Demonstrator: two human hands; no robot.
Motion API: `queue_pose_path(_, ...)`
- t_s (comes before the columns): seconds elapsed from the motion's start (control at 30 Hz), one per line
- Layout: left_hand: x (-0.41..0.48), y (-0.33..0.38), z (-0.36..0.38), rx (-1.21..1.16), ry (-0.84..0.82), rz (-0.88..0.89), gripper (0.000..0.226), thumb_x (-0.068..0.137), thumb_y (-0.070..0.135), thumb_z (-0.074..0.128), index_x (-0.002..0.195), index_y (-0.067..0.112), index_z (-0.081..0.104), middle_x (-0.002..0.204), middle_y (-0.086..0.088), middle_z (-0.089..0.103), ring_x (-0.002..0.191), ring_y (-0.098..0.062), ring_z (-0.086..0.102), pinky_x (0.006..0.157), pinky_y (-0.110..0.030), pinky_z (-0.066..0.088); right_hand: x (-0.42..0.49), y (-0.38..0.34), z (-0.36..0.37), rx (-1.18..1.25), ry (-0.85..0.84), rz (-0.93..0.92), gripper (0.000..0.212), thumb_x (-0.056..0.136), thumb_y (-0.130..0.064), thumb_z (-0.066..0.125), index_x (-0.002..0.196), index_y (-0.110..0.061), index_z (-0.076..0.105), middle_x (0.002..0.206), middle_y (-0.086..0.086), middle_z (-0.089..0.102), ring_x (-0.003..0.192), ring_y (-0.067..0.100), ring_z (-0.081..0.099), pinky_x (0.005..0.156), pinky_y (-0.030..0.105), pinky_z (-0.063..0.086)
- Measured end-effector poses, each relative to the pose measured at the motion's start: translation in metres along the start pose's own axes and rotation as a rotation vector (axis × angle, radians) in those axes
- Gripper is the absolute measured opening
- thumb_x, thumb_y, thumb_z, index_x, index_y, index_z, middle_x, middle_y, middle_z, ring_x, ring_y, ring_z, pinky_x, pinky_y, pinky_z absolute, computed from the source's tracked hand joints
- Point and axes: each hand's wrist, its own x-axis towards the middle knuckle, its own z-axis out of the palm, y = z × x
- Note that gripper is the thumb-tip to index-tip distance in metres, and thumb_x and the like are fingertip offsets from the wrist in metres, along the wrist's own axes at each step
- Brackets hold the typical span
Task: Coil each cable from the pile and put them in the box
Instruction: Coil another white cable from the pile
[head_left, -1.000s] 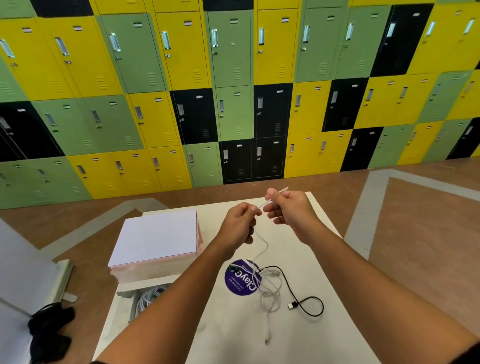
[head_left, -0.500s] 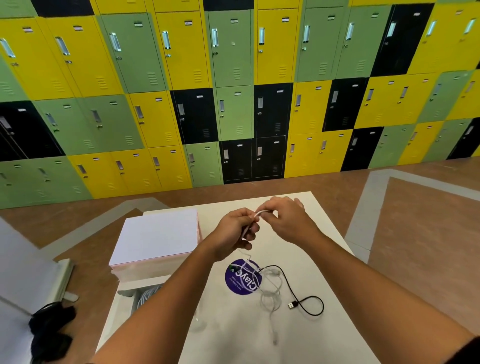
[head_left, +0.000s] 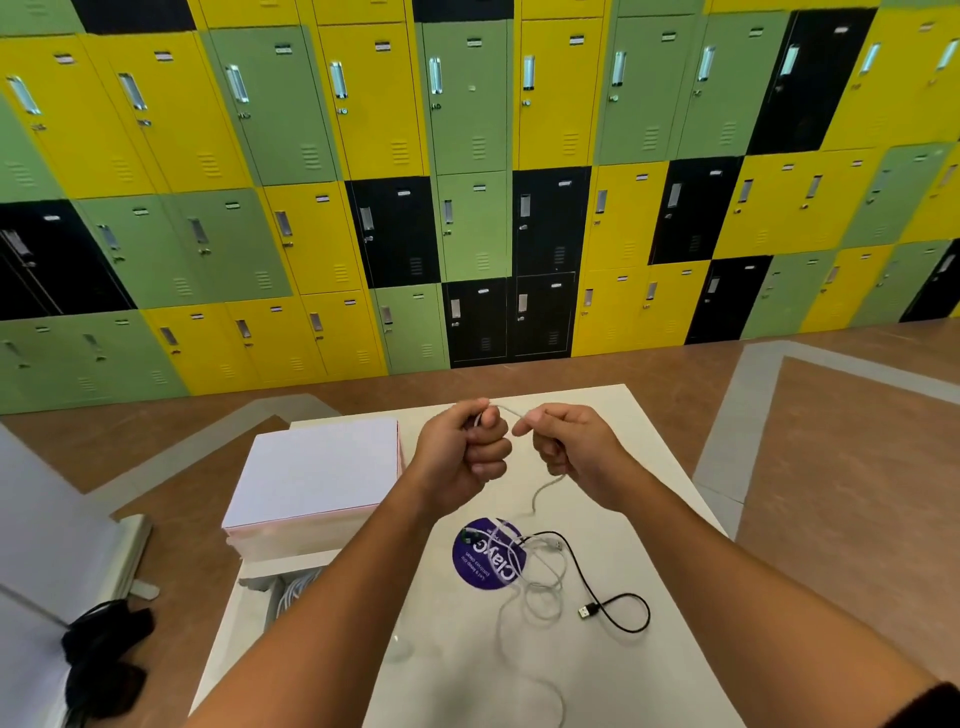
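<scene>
Grips, two: left grip (head_left: 462, 452) curled into a fist round one end of a thin white cable (head_left: 511, 412); right grip (head_left: 576, 452) pinching the same cable between thumb and forefinger, other fingers curled. Both are raised above the far half of the counter (head_left: 660, 525). Held cable, one: its short taut span runs left to right between the grips, sloping slightly down toward the right; a further length hangs below the right grip, long axis near vertical, curving toward the pile; whether it joins the pile cannot be told. Pile of loose white cables (head_left: 543, 587), one tangle, number of cables not countable, lying mid-counter and partly over a round purple sticker (head_left: 480, 558), one. Black USB cable (head_left: 618, 603), one, at the pile's right side, its plug pointing left, its cord looping right and back up to the pile. Box (head_left: 260, 577), one, white, on the counter's left side under the left forearm, with coiled white cable inside; a flat white slab with a pink edge (head_left: 317, 467) sits at its far end. Wall of yellow, green and black lockers (head_left: 467, 156) beyond. Change: half a second ago the grips were touching, right over left; they are now apart with the span showing between them.
</scene>
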Motion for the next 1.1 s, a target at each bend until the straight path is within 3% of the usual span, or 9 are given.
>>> queue_pose_path(0.1,0.000,-0.001,0.007,-0.140,-0.015,0.043,0.036,0.099,0.019,0.037,0.066,0.014,0.047,0.058,0.003,0.028,0.050,-0.010,0.025,0.047,-0.023,0.028,0.000,0.001,0.007,-0.015,0.057,0.030,0.029,0.104,-0.024,0.050,0.089,-0.009,0.069,0.058,0.002,0.044,0.048,0.010,0.035,0.044,0.023,0.026)
queue_pose_path(0.2,0.002,-0.001,0.015,-0.166,0.025,0.102,0.033,0.104,0.020,0.035,0.077,0.013,0.052,0.064,0.000,0.036,0.059,-0.013,0.036,0.061,-0.028,0.040,-0.002,0.008,0.018,-0.090,0.046,0.075,0.033,0.107,-0.028,0.044,0.083,-0.014,0.063,0.060,0.006,0.050,0.046,0.014,0.044,0.045,0.025,0.037)
queue_pose_path(0.33,0.005,-0.001,0.012,-0.082,0.117,0.182,0.029,0.107,0.018,0.036,0.102,0.007,0.063,0.074,-0.002,0.056,0.072,-0.015,0.057,0.081,-0.037,0.052,-0.006,0.018,0.024,-0.076,-0.042,0.128,0.031,0.107,-0.024,0.044,0.088,-0.014,0.066,0.057,0.003,0.044,0.048,0.021,0.053,0.061,0.037,0.051)
queue_pose_path(0.4,0.006,-0.001,0.010,-0.036,0.131,0.193,0.028,0.107,0.012,0.038,0.112,0.005,0.064,0.081,-0.004,0.065,0.079,-0.016,0.066,0.092,-0.041,0.053,-0.008,0.022,0.026,-0.062,-0.054,0.160,0.029,0.107,-0.020,0.043,0.094,-0.010,0.067,0.059,0.004,0.043,0.047,0.018,0.047,0.057,0.035,0.049)
queue_pose_path(0.47,0.005,0.001,0.009,-0.013,0.145,0.215,0.026,0.106,0.005,0.040,0.116,0.005,0.064,0.090,-0.007,0.072,0.087,-0.019,0.072,0.097,-0.041,0.053,-0.010,0.024,0.026,-0.103,-0.044,0.190,0.028,0.107,-0.022,0.044,0.104,-0.008,0.068,0.062,0.005,0.045,0.047,0.014,0.039,0.046,0.025,0.038)
queue_pose_path(0.63,0.004,0.008,0.007,0.087,0.163,0.267,0.027,0.102,-0.003,0.043,0.116,0.006,0.064,0.110,-0.011,0.075,0.107,-0.027,0.071,0.096,-0.037,0.055,-0.011,0.029,0.025,-0.226,-0.054,0.218,0.029,0.106,-0.025,0.045,0.107,-0.011,0.070,0.064,0.006,0.049,0.046,0.012,0.034,0.044,0.022,0.027)
queue_pose_path(0.87,0.017,-0.004,-0.011,0.343,0.379,0.399,0.025,0.101,-0.009,0.043,0.101,0.009,0.061,0.107,-0.014,0.075,0.107,-0.024,0.072,0.099,-0.038,0.053,-0.013,0.018,0.035,-0.488,-0.241,0.207,0.027,0.101,-0.026,0.051,0.104,-0.011,0.073,0.066,0.002,0.055,0.050,0.012,0.049,0.047,0.025,0.042)
queue_pose_path(1.0,0.013,-0.012,-0.018,0.664,0.353,0.365,0.035,0.094,-0.018,0.038,0.091,0.008,0.060,0.095,-0.009,0.074,0.093,-0.018,0.071,0.086,-0.026,0.055,-0.009,-0.006,0.031,-0.613,-0.243,0.105,0.024,0.097,-0.025,0.056,0.090,-0.013,0.075,0.062,-0.003,0.049,0.052,0.010,0.046,0.049,0.024,0.042)
queue_pose_path(1.1,0.010,-0.020,-0.024,0.786,0.196,0.259,0.025,0.090,-0.015,0.046,0.087,0.003,0.064,0.079,-0.013,0.065,0.075,-0.018,0.060,0.068,-0.026,0.052,-0.002,-0.030,0.028,-0.727,-0.191,-0.039,0.018,0.095,-0.023,0.062,0.086,-0.016,0.077,0.073,-0.006,0.067,0.070,0.005,0.062,0.066,0.028,0.050)
